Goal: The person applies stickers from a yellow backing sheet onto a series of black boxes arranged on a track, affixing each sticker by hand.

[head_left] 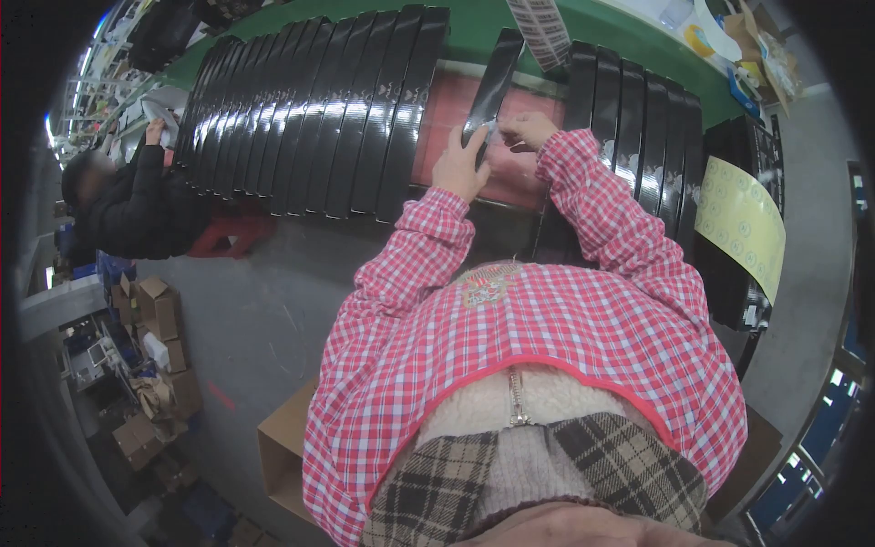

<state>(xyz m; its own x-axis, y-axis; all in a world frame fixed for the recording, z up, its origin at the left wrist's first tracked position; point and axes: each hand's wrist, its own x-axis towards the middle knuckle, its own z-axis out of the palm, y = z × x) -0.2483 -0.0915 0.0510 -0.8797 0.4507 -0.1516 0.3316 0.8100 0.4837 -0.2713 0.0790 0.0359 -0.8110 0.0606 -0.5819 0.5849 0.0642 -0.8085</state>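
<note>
A narrow glossy black box (497,77) stands tilted over a pink surface (445,114), in the gap between two rows of similar black boxes. My left hand (461,164) is closed round the near end of this box. Just to its right, my right hand (530,131) has its fingers pinched together close to the box's end. A small pale, clear piece (493,133) shows between the two hands; whether my right fingers hold it is too small to tell.
Long row of black boxes (310,114) at left, shorter row (638,137) at right, on a green table (474,20). A label sheet (540,32) lies behind; a yellow sticker sheet (743,214) hangs at right. Another person (123,205) works at far left. Cardboard boxes (157,310) stand lower left.
</note>
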